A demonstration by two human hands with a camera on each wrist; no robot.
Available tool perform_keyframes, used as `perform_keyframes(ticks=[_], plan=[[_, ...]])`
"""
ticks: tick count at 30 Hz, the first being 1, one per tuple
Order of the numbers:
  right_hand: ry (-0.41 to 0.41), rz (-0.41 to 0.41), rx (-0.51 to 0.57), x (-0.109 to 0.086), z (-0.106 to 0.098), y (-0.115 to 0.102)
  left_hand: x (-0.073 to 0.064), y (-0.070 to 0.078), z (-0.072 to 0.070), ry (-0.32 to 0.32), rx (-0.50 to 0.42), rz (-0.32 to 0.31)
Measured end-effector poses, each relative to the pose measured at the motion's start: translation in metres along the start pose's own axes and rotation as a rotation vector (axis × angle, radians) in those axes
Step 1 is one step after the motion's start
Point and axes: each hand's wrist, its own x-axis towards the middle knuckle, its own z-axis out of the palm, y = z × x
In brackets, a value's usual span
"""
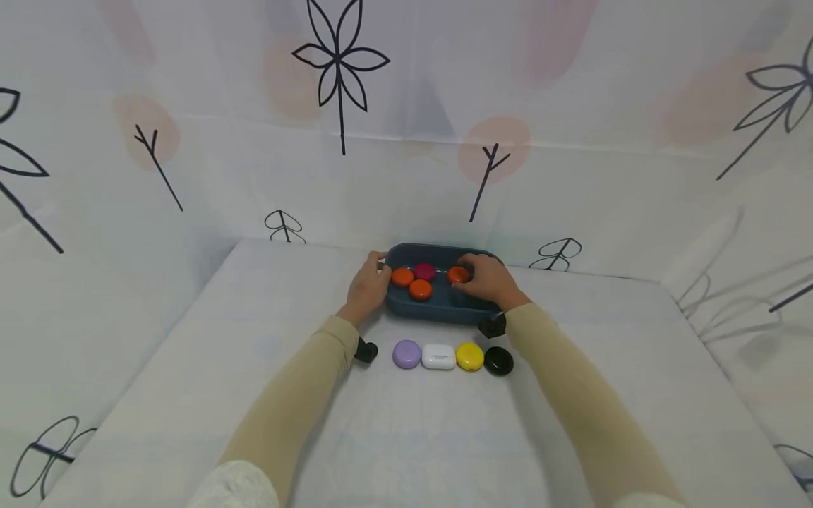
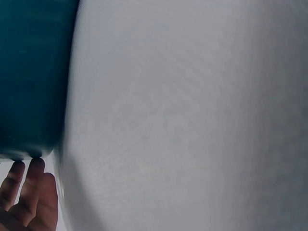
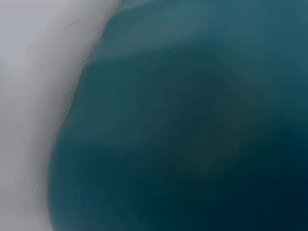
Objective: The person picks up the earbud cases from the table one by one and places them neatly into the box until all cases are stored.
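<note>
A dark blue tray [image 1: 438, 310] with rounded corners stands at the back of the table. Inside, my right hand [image 1: 489, 279] pinches a glossy orange round piece [image 1: 456, 275] between thumb and fingers. Two more orange round pieces, a left one [image 1: 402, 277] and a front one [image 1: 420, 289], lie at the tray's left, beside a dark red round piece [image 1: 424, 271]. My left hand [image 1: 368, 286] touches the tray's left end from outside, fingertips against its wall in the left wrist view. The right wrist view shows only blurred tray surface; the right hand is not visible there.
In front of the tray, a row holds a lilac round piece [image 1: 406, 354], a white rounded case [image 1: 438, 356], a yellow round piece [image 1: 470, 356] and a black round piece [image 1: 498, 361]. A patterned cloth wall [image 1: 406, 183] rises behind the white-covered table [image 1: 419, 444].
</note>
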Motion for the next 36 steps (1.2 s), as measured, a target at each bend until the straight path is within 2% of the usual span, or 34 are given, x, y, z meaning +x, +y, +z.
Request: perform_keyframes(ticks=[7,15,23,36], plan=[[-0.012,0.024,-0.029,0.003,-0.002,-0.002,0.003,0.000,0.000,-0.010,-0.010,0.008],[-0.011,0.030,-0.122,0.005,0.000,0.001,0.005,0.000,0.000,-0.012,-0.008,0.015],[-0.012,0.014,-0.146,0.005,0.003,-0.001,-0.001,0.004,-0.004,-0.014,-0.011,0.001],[0.017,-0.012,-0.180,0.000,0.008,-0.004,-0.011,0.002,-0.001,0.007,-0.014,-0.001]])
